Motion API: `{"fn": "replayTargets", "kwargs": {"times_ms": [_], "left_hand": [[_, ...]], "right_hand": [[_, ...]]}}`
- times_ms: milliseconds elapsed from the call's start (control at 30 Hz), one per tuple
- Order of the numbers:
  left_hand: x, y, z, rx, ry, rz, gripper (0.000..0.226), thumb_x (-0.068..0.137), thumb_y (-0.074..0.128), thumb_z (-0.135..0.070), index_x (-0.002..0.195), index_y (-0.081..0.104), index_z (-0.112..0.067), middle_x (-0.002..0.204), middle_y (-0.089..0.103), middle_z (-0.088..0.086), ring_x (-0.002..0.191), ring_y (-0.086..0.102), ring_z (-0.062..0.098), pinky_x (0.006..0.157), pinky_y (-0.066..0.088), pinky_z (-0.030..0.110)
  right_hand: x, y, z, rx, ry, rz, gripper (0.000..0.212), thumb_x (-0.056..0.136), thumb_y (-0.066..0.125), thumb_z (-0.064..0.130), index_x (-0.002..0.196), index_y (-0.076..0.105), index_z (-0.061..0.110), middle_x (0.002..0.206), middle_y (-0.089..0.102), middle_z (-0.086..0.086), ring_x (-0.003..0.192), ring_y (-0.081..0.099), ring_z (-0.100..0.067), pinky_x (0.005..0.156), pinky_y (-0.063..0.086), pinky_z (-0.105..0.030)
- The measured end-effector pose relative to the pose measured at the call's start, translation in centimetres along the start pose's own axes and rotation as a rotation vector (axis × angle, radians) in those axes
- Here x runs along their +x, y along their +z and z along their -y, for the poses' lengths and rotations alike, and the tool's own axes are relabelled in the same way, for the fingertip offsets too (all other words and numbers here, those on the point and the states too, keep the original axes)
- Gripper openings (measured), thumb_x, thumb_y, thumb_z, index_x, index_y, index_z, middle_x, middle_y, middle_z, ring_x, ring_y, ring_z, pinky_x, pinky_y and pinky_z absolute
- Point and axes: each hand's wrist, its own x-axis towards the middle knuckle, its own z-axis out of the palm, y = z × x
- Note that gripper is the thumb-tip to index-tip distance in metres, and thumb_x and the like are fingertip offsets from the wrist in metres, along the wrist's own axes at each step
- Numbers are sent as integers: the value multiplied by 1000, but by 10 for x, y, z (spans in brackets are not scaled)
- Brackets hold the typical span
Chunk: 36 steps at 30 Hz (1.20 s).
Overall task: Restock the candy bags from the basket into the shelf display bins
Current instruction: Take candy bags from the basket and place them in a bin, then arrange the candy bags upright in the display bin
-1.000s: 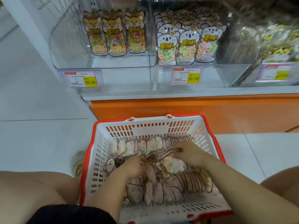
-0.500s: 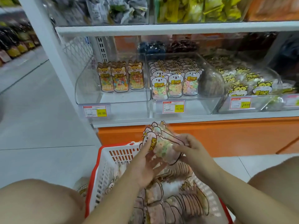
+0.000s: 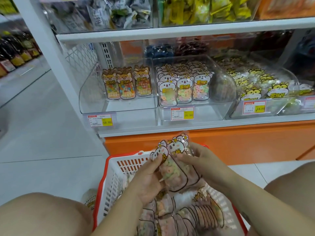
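A small stack of koala candy bags (image 3: pixel 173 166) filled with pastel rings is held upright over the white and red basket (image 3: pixel 112 183). My left hand (image 3: pixel 148 181) grips the stack from the left, thumb on its front. My right hand (image 3: pixel 201 160) grips it from the right. Several more candy bags (image 3: pixel 190 217) lie packed in the basket below. On the bottom shelf, the middle clear bin (image 3: pixel 221 86) holds rows of matching koala bags (image 3: pixel 184 87). The left clear bin (image 3: pixel 92 92) holds three orange cat bags (image 3: pixel 126 84) at its back.
A third bin (image 3: pixel 255 109) at the right holds yellow tiger bags. Price tags (image 3: pixel 182 113) hang on the bin fronts. An orange shelf base (image 3: pixel 238 142) runs behind the basket. My bare knees frame the basket on both sides. A tiled aisle floor (image 3: pixel 34 133) lies to the left.
Both hands have lifted a stack of koala bags out of the basket and now hold it upright above the rim. The view has tilted up toward the shelf.
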Motion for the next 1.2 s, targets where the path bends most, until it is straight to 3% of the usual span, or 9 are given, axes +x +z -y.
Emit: {"fn": "replayTargets", "kwargs": {"times_ms": [100, 233, 400, 500, 567, 667, 833, 933, 1200], "left_hand": [[5, -9, -7, -89, 45, 7, 52, 87, 64, -30, 131, 60, -3, 115, 71, 18, 88, 73, 26, 63, 60, 39], [2, -4, -9, 41, 65, 104, 50, 86, 66, -14, 135, 56, -12, 115, 70, 17, 94, 70, 31, 78, 60, 49], [-1, 8, -3, 30, 80, 72, 61, 74, 71, 3, 132, 58, -10, 103, 72, 14, 83, 72, 27, 59, 59, 38], [-1, 9, -7, -17, 98, 96, 79, 64, 89, -1, 135, 56, -6, 120, 68, 23, 102, 68, 38, 72, 60, 47], [-5, 10, -15, -44, 104, 150, 85, 53, 95, -5, 130, 59, -2, 113, 69, 24, 93, 71, 37, 66, 60, 47], [-10, 8, -29, -86, 162, 161, 67, 61, 91, -4, 122, 63, -4, 99, 73, 20, 77, 74, 31, 59, 61, 46], [-7, -5, -47, 7, 236, 24, 54, 79, 62, -3, 132, 56, -6, 118, 70, 22, 98, 72, 35, 76, 62, 49], [-13, -5, -57, 78, 256, 28, 48, 78, 63, -4, 126, 58, -5, 113, 71, 23, 92, 74, 34, 64, 63, 43], [-19, -16, -112, 290, 391, -82, 44, 82, 68, -3, 124, 52, -5, 116, 71, 19, 105, 70, 35, 77, 62, 44]], "right_hand": [[1, -2, 4, 75, -66, -87, 23, 90, 70, 15, 113, 67, 13, 109, 74, -5, 107, 69, -20, 90, 53, -26], [8, -4, 3, -53, -117, -288, 31, 75, 85, 31, 99, 70, 18, 98, 73, -13, 89, 70, -23, 84, 54, -42], [10, 2, 4, -222, -146, -442, 46, 73, 81, 49, 101, 65, 16, 85, 65, -12, 66, 56, -11, 70, 55, -42], [8, 4, 5, -136, -120, -318, 63, 79, 61, 74, 97, 65, 14, 88, 67, -17, 80, 65, -31, 93, 52, -57], [8, 2, 11, 39, -94, -263, 64, 88, 56, 66, 104, 67, 6, 100, 66, -29, 91, 67, -36, 102, 43, -63], [9, -10, 22, 272, -55, -269, 38, 101, 48, 39, 110, 73, 12, 107, 73, -18, 102, 70, -33, 102, 47, -55], [7, -19, 37, 247, -120, -373, 49, 90, 62, 52, 110, 69, 8, 112, 66, -30, 108, 61, -51, 97, 46, -67], [4, -24, 41, 132, -176, -417, 53, 89, 63, 55, 98, 63, 3, 105, 63, -35, 103, 58, -56, 92, 46, -71], [25, -5, 68, -24, -255, -276, 22, 100, 54, 23, 102, 66, 3, 97, 75, -11, 86, 72, -18, 77, 59, -32]]}}
